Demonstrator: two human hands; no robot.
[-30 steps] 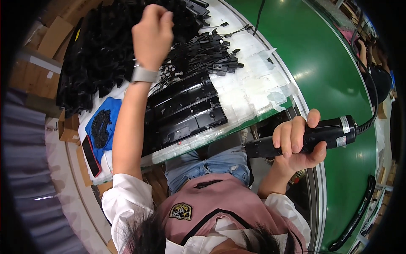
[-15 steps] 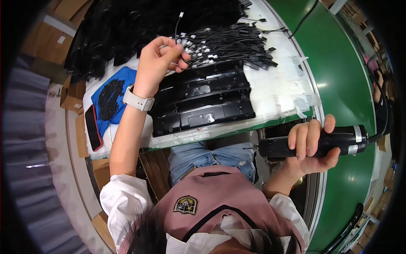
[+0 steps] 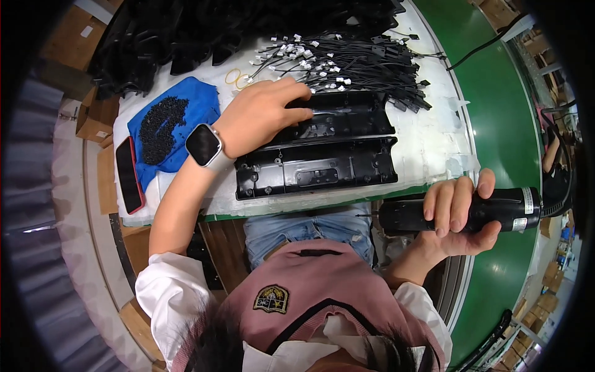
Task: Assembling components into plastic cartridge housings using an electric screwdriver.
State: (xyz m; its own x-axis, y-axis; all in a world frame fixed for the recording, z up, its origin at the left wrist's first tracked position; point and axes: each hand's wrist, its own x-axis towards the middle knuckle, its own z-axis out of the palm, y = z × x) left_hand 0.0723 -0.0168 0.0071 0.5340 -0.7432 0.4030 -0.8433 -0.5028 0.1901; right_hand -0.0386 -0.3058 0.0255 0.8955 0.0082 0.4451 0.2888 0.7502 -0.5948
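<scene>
My left hand (image 3: 263,118) reaches over the left part of the farther black plastic shell (image 3: 356,115), fingers bent and palm down. Its fingertips are partly covered, so whatever they pinch cannot be made out. Nearer to me lies a second long black shell (image 3: 319,167), hollow side up, with screw posts inside. Off the table's front edge at the right, my right hand (image 3: 455,214) is closed round a black electric screwdriver (image 3: 403,216), its thin bit pointing left. Just beyond the shells is a heap of black cables (image 3: 378,65) with white connectors.
Small black screws (image 3: 162,130) lie on a blue cloth (image 3: 201,99) at the left, beside a red-edged phone (image 3: 129,177). Yellow rubber bands (image 3: 233,76) sit near the cables. Black plastic parts (image 3: 180,31) pile up at the back. A green surface (image 3: 505,161) runs along the right.
My left hand has come down from the cable heap onto the farther shell; the cable it held up is no longer visible in it. The right hand keeps the screwdriver almost still.
</scene>
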